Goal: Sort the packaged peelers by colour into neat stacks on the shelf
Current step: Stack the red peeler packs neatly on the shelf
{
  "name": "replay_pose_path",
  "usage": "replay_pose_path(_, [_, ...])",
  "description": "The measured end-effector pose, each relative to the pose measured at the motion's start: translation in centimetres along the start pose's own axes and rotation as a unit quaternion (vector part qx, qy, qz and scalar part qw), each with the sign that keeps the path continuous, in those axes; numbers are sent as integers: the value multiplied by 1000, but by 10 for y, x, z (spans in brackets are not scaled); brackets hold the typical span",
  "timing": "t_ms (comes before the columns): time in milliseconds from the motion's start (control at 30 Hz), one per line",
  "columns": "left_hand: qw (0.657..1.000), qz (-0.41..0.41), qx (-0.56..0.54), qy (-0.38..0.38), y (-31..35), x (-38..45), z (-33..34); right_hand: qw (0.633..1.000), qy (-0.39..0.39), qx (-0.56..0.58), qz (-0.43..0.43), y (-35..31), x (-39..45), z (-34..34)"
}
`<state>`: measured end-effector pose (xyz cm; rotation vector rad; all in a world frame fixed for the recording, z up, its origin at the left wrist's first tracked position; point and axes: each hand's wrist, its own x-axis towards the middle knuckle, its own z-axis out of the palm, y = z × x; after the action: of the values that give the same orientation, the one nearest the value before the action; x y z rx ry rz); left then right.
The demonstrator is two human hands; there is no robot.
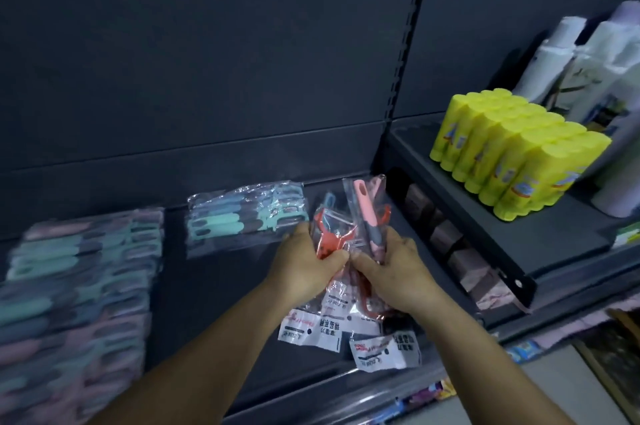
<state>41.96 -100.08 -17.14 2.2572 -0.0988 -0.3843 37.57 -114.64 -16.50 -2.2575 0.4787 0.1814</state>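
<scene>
Red packaged peelers (329,237) are gripped by left hand (308,265), pink-handled ones (367,213) by right hand (391,272), above the shelf (214,286) front edge.

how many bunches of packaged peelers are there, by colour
teal stack: 1
mixed teal and pink pile: 1
red and pink bundle, held by left hand and right hand: 1
total: 3
</scene>
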Motion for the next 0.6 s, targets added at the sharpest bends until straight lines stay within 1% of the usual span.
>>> replay_pose_path(67, [999, 4, 39, 18, -2, -4, 2, 1000, 11, -20, 5, 4, -1, -1])
replay_pose_path(133, [996, 24, 73, 46, -5, -8, 5, 999, 31, -33, 0, 5, -4, -2])
replay_pose_path(267, [981, 84, 131, 114, -8, -16, 7, 994, 48, -79, -58, 9, -14, -9])
replay_pose_path(333, [981, 85, 135, 115, -7, -17, 5, 992, 41, -98, -66, 10, -17, -14])
replay_pose_path(400, [985, 77, 113, 104, -6, -16, 3, 992, 46, -102, -60, 13, -16, -16])
replay_pose_path(500, [991, 70, 79, 86, -8, -15, 1, 993, 60, -88, -49, 17, -16, -18])
replay_pose_path(600, [993, 57, 68, 73, -11, -15, -1, 995, 71, -66, -39, 20, -19, -20])
